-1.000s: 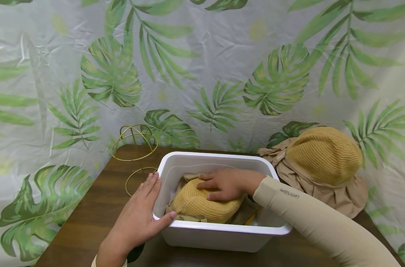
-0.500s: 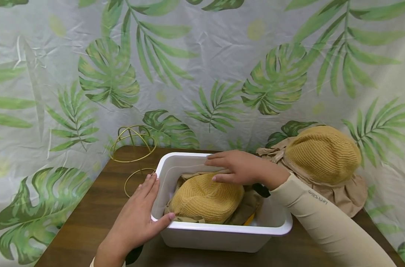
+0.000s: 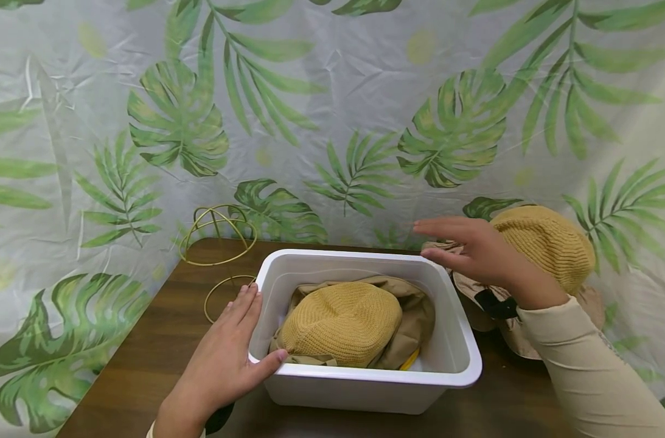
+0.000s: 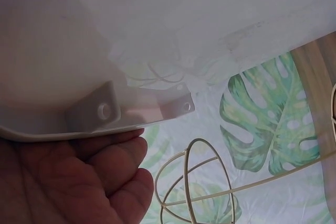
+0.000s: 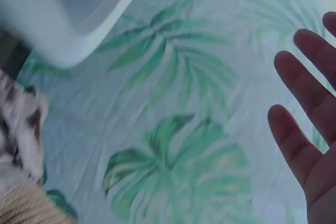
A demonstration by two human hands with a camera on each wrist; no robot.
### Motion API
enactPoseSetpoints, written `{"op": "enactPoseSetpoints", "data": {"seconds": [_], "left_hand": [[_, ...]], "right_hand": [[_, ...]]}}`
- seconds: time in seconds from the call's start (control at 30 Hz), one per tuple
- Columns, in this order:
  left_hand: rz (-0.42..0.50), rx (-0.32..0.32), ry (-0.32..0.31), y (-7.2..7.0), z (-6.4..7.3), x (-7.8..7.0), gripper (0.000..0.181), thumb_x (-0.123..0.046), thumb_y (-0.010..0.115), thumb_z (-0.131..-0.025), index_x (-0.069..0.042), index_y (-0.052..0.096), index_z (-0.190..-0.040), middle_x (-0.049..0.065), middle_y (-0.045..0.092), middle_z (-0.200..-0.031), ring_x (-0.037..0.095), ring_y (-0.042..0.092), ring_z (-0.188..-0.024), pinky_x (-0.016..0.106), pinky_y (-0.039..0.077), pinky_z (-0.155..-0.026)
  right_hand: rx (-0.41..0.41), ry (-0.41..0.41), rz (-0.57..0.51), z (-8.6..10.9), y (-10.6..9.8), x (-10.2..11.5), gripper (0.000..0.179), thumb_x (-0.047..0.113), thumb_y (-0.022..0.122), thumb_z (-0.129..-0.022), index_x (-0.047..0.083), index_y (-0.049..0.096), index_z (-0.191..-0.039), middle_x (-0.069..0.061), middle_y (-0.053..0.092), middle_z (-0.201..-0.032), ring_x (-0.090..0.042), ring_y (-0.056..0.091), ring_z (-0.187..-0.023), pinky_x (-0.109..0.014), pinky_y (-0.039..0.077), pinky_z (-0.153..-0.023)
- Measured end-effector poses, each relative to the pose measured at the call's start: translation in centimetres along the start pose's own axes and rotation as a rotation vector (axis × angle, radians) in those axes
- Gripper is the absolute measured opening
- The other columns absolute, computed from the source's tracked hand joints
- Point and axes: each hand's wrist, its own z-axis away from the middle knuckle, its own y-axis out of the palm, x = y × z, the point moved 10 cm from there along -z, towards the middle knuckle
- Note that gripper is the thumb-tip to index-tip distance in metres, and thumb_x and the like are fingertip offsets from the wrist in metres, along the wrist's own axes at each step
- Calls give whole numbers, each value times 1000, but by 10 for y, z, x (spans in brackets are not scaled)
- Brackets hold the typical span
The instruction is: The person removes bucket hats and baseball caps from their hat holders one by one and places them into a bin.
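In the head view my left hand rests against the front left corner of a white plastic bin, its fingers along the left side and its thumb on the front rim. The left wrist view shows these fingers just below the bin's rim. Inside the bin lies a mustard knitted hat with a tan cloth brim. My right hand, fingers extended and holding nothing, hovers past the bin's far right corner. It partly hides a second mustard knitted hat with a tan brim.
A gold wire stand with a dome-shaped frame and a lower ring stands left of the bin on the dark wooden table. Behind hangs a leaf-print cloth. Something yellow shows at the bin's bottom right.
My right hand has lifted off the hat in the bin and moved right, out over the rim toward the second hat. The left hand stays on the bin.
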Motion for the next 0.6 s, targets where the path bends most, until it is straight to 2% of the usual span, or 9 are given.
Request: {"op": "enactPoseSetpoints", "data": {"seconds": [0.1, 0.2, 0.3, 0.4, 0.53, 0.6], "left_hand": [[-4, -1, 4, 0, 0, 0, 89, -58, 61, -89, 10, 45, -143, 21, 37, -154, 34, 29, -145, 55, 32, -112], [-11, -5, 12, 0, 0, -1, 89, -58, 61, -89, 10, 45, -143, 21, 38, -153, 35, 30, -145, 55, 32, -112], [-13, -12, 18, 0, 0, -1, 89, -58, 61, -89, 10, 45, -143, 22, 38, -153, 35, 30, -145, 55, 32, -112], [-9, -17, 21, 0, 0, -1, 89, -58, 61, -89, 10, 45, -143, 22, 38, -153, 35, 31, -144, 55, 32, -111], [-9, -20, 26, 0, 0, -1, 89, -58, 61, -89, 11, 46, -142, 22, 39, -153, 35, 32, -144, 55, 33, -111], [-10, -21, 28, 0, 0, 0, 88, -58, 61, -89, 11, 46, -142, 22, 39, -153, 35, 32, -144, 55, 33, -111]], "right_hand": [[-64, 30, 24, 12, -15, -8, 42, 5, 77, -84, 8, 70, -125, -9, 67, -126, -21, 61, -118, -21, 47, -95], [-113, 78, 53, 24, -28, -19, 45, 4, 79, -83, 11, 70, -126, -8, 67, -126, -6, 57, -119, -9, 38, -96], [-188, 105, 74, 36, -43, -29, 48, 0, 81, -79, 11, 71, -125, -6, 68, -124, 6, 55, -113, -8, 38, -93], [-283, 134, 87, 54, -62, -42, 49, -5, 82, -75, 8, 73, -121, 4, 67, -124, 9, 55, -112, -8, 38, -94], [-395, 261, 76, 84, -84, -65, 41, -7, 78, -78, 4, 74, -118, 23, 62, -123, 10, 53, -115, -8, 36, -97], [-430, 349, 52, 98, -90, -78, 35, -5, 75, -83, 3, 73, -117, 27, 62, -121, 11, 53, -116, -7, 36, -96]]}}
